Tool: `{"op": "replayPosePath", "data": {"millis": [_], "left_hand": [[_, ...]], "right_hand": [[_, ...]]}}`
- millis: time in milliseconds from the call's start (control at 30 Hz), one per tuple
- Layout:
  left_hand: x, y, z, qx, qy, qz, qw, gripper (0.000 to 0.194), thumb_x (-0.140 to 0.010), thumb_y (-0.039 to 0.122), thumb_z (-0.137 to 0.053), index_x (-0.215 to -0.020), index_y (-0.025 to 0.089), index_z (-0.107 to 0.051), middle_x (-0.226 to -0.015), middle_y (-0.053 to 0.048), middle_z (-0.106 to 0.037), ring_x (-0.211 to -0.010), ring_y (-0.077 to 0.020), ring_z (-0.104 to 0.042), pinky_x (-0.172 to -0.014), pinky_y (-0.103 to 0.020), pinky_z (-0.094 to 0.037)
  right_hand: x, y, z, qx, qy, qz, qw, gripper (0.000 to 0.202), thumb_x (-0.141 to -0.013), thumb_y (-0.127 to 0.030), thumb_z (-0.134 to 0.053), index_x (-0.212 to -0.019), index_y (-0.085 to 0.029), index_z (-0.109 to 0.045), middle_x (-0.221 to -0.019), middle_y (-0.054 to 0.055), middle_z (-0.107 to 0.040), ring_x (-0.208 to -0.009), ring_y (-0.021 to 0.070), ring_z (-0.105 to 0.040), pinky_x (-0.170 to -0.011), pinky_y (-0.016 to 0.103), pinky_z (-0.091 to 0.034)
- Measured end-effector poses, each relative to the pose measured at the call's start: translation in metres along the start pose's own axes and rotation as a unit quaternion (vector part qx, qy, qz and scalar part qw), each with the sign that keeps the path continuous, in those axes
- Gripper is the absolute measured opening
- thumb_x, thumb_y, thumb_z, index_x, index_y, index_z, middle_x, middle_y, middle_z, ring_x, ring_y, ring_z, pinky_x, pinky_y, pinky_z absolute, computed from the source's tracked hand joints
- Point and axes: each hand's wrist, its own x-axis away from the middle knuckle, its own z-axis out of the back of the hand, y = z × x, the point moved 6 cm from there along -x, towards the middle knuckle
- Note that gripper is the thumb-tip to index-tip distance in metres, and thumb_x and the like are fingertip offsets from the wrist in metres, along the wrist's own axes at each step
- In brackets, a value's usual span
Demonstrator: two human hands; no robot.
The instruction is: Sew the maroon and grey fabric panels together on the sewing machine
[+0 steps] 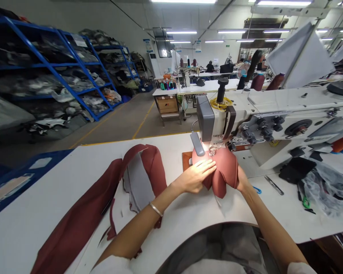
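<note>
At the sewing machine (277,108), folded maroon fabric (227,166).

Scene is lit by ceiling tubes (284,3); maroon fabric (227,167) is brightly spot-lit at sewing machine (246,104); frame edges are visibly stretched.

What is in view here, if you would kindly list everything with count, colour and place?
Sewing machine: one, white and grey, right
Fabric piece: one, dark red, under machine head
Worktable: one, white, foreground
Other fabric: several pieces, dark red and grey, table's left
Thread snips: one, silvery, table's right
Plastic bag: at least one, clear, table's right
Thread cones: at least two, dark red, behind machine
Shelf racks: several, blue, left background
Cardboard box: one, brown, centre background
Ceiling lights: several, white, overhead
Left hand: one, bare, flat on fabric piece
Right hand: one, bare, at fabric piece's edge
</note>
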Motion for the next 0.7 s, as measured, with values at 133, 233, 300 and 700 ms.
{"op": "replayPosePath", "data": {"millis": [133,233,300,700], "left_hand": [[0.006,0.005,-0.023,-0.095,0.045,-0.011,0.994,0.052,-0.087,0.008,-0.043,-0.140,0.009,-0.041,-0.147,-0.015,-0.042,-0.140,-0.0253,-0.034,-0.117,-0.045,-0.031],[0.006,0.005,-0.034,-0.114,0.109,-0.048,0.986,0.038,-0.094,0.009,-0.038,-0.130,0.008,-0.051,-0.138,-0.016,-0.053,-0.133,-0.0231,-0.045,-0.112,-0.041,-0.040],[0.007,0.003,-0.032,-0.099,0.121,-0.069,0.985,0.035,-0.095,0.010,-0.038,-0.126,0.008,-0.054,-0.136,-0.015,-0.055,-0.131,-0.0230,-0.047,-0.110,-0.040,-0.043],[0.007,-0.015,-0.014,-0.007,0.059,-0.005,0.998,0.046,-0.096,0.006,-0.031,-0.138,0.017,-0.045,-0.139,-0.009,-0.053,-0.132,-0.0186,-0.046,-0.111,-0.039,-0.040]], "right_hand": [[-0.002,0.015,0.010,-0.107,-0.026,-0.058,0.992,0.072,-0.075,-0.081,-0.046,-0.110,-0.022,-0.065,-0.109,0.012,-0.069,-0.110,0.0283,-0.061,-0.091,0.042,-0.051],[-0.002,0.014,0.014,-0.114,-0.028,-0.068,0.991,0.062,-0.057,-0.048,-0.084,-0.110,-0.022,-0.064,-0.113,0.009,-0.069,-0.111,0.0278,-0.061,-0.095,0.038,-0.049],[-0.003,0.011,0.014,-0.117,-0.027,-0.077,0.990,0.057,-0.056,-0.031,-0.085,-0.108,-0.022,-0.065,-0.113,0.008,-0.069,-0.108,0.0260,-0.062,-0.095,0.036,-0.049],[-0.012,0.019,0.011,-0.177,-0.053,-0.178,0.967,0.023,-0.054,-0.025,-0.080,-0.072,-0.016,-0.068,-0.076,0.004,-0.072,-0.076,0.0197,-0.066,-0.073,0.028,-0.051]]}}
